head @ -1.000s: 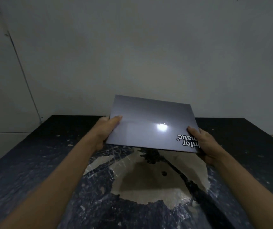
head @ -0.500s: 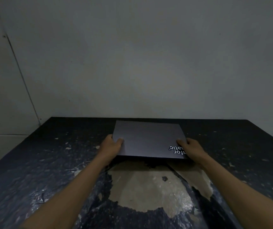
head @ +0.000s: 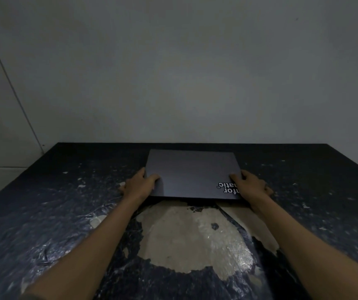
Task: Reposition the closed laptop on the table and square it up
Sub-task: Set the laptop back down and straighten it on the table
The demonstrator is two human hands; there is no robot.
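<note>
A closed grey laptop [head: 192, 172] lies flat near the far edge of the dark table [head: 54, 213], its long sides roughly parallel to the wall. White upside-down lettering marks its near right corner. My left hand [head: 140, 185] grips the near left corner, thumb on the lid. My right hand [head: 250, 187] grips the near right corner, thumb over part of the lettering. The fingers under the laptop are hidden.
The table's black covering is worn and cracked, with a large pale bare patch [head: 191, 237] just in front of the laptop. A plain grey wall [head: 173, 83] rises directly behind the table. The scene is dim.
The laptop was held tilted above the table a second ago. Both hands have lowered it and carried it away from me, and it now lies flat near the wall.
</note>
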